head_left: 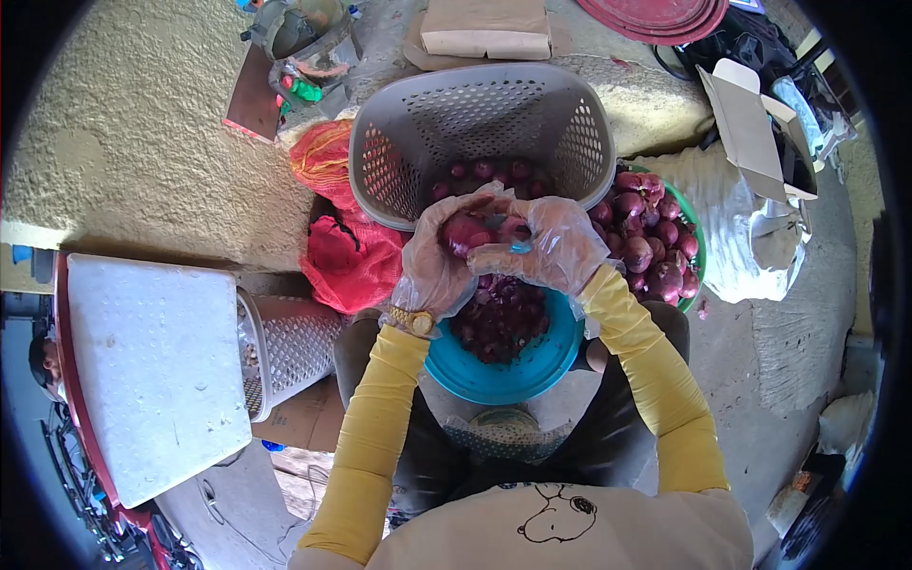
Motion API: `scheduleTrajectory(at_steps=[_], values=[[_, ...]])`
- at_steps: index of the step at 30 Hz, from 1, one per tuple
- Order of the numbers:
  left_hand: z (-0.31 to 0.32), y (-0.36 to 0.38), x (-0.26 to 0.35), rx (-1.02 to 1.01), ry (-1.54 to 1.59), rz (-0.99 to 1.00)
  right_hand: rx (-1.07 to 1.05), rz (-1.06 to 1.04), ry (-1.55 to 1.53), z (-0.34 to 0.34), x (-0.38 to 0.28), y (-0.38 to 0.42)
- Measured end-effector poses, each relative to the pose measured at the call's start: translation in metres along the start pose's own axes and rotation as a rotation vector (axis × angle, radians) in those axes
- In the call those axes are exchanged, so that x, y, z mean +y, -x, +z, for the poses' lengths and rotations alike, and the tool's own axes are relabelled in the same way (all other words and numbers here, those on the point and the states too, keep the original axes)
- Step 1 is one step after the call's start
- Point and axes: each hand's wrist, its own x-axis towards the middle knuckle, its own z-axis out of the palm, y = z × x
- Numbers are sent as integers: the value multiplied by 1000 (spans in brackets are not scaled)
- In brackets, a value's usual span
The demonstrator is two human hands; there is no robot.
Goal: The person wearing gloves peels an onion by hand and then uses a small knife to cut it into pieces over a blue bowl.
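My left hand [429,264], in a clear plastic glove with a gold watch at the wrist, closes around a red onion [464,234]. Opposite it, my right hand [565,242], also gloved, has its fingers curled against the onion. A small blue thing [521,247] shows between the right fingers; its kind is mostly hidden. Another reddish piece of onion [514,228] sits by the right fingertips. Below both hands, a blue basin [551,366] holds dark red onion skins and pieces [499,323]. Just beyond them stands a grey perforated basket [475,104] with several red onions [483,169] inside.
At the right, a green basin [701,252] is heaped with red onions [655,237] beside a white sack [760,247]. Red net bags [351,252] lie left of the basket. Farther left are a white foam board [152,370] and a light basket [294,347]. Cardboard boxes [484,28] stand behind.
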Motion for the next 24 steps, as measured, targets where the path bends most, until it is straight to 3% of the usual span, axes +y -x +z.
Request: scheduleTrajectory(at_steps=[2,8,24], values=[[-6,-3,-6,16,-118,138,-11,15,8,-3,-5,0],[-4,-6,0,45,-23,-1,-44,53,-33,2,-2,-1],[-6,-6,-5,65,-19,55,-124,59,-241,14,3,1]])
